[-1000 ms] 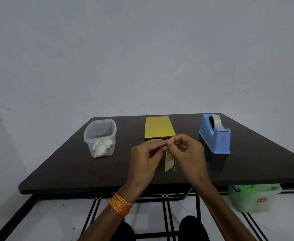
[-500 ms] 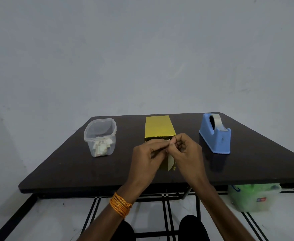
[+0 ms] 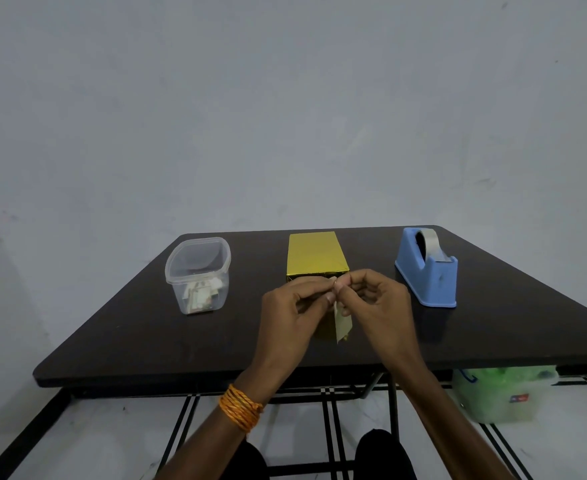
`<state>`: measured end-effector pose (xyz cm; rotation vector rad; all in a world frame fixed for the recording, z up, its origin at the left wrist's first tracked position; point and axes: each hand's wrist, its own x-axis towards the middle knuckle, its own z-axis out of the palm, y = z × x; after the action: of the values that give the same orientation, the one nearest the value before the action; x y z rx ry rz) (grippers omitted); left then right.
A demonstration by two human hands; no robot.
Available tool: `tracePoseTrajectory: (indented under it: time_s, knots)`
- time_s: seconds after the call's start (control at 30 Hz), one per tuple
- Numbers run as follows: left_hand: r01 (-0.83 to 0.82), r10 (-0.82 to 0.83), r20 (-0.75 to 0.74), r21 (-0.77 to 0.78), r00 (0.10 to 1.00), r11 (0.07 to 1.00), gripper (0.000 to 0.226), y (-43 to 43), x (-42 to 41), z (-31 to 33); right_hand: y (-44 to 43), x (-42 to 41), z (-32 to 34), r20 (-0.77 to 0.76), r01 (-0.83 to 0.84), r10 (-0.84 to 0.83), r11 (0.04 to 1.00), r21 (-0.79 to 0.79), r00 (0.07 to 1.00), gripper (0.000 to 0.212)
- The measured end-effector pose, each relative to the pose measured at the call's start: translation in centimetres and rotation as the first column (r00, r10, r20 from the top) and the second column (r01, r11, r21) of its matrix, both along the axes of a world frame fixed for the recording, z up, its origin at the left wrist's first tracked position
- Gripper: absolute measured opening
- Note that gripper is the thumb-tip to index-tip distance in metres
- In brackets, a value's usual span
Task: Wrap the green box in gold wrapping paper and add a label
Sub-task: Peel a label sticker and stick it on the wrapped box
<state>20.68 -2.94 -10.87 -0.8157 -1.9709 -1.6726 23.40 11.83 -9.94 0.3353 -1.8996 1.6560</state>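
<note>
**A:** Grey wall was seen behind a dark tabletop in the head view. What was laid out on it?

**B:** At the middle, a box already covered in gold paper was set lengthwise, pointing away from the person. A clear tub with small paper pieces inside was placed to its left. A blue tape dispenser was placed to its right. Both were well apart from it.

**A:** And the hands?

**B:** The left hand and the right hand were raised together before the near end of the box. A small pale label was pinched at its top edge in each grip, between thumb and fingertips. Its lower end was left hanging in front of the box's near face. Whether that face was touched could not be told.

**A:** Which step was judged to be in hand?

**B:** The wrapping appeared finished, so the backing was probably being picked away from the label.

**A:** How was that best done?

**B:** A corner should be worked loose with a nail, and the sticky side should be held clear of the fingers. The label should then be lowered squarely onto a flat gold face. It should be smoothed from the middle outward, so that no crease or bubble is trapped.
</note>
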Motion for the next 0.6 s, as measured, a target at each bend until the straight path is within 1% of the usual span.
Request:
tracePoseTrajectory:
  time_s: [0.1, 0.23, 0.37, 0.6]
  knots:
    - [-0.008, 0.008, -0.007, -0.010, 1.000, 1.000, 0.023, 0.01, -0.05, 0.06, 0.02, -0.01, 0.02, 0.001, -0.001, 0.001, 1.000, 0.002, 1.000, 0.009]
    - [-0.013, 0.013, -0.015, -0.024, 1.000, 1.000, 0.022, 0.02, -0.15, -0.07, 0.06, -0.10, -0.09, 0.003, 0.021, -0.021, 0.999, 0.044, 1.000, 0.009]
    - [-0.036, 0.030, -0.079, -0.070, 0.996, 0.997, 0.022, 0.14, -0.04, -0.11, -0.15, -0.10, -0.12, 0.001, 0.050, -0.050, 0.995, 0.086, 0.999, 0.013]
    - [0.000, -0.003, -0.047, -0.054, 0.999, 0.999, 0.023, 0.13, 0.13, 0.07, -0.10, 0.16, 0.12, -0.011, 0.040, -0.039, 0.994, 0.103, 0.999, 0.015]
